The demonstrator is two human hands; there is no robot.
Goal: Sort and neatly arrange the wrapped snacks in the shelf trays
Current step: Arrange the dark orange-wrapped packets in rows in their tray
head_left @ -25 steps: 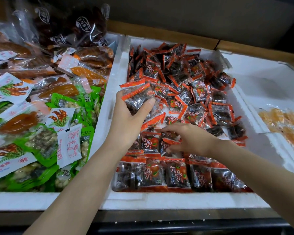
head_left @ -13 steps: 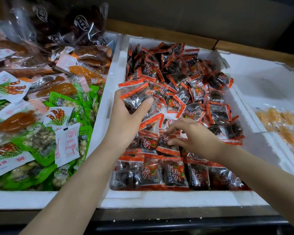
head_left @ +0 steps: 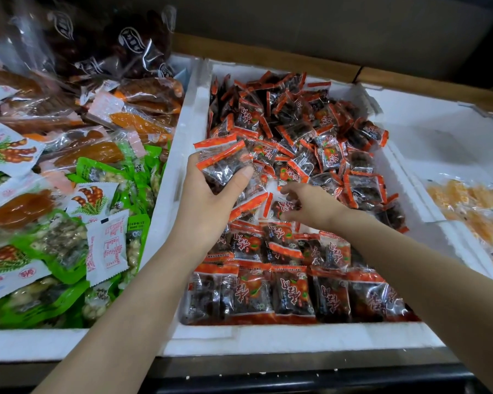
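The middle white foam tray (head_left: 268,338) holds many small red-and-clear snack packets. Two neat rows (head_left: 291,291) lie along its front edge, and a loose heap (head_left: 310,129) fills the back. My left hand (head_left: 208,206) hovers over the tray's left side and grips a stack of packets (head_left: 225,163), thumb pressed on top. Just right of it, my right hand (head_left: 310,206) reaches into the heap with fingers pinching one packet (head_left: 282,207) lying behind the second row.
The left tray (head_left: 34,344) is full of green, white and orange snack bags, with dark clear bags (head_left: 103,52) at the back. A right foam tray (head_left: 439,143) holds yellow-orange packets (head_left: 473,211). A wooden shelf rail (head_left: 268,59) runs behind.
My right hand has moved up from the second row toward the heap and closed its fingers on a packet. My left hand keeps its stack, almost still.
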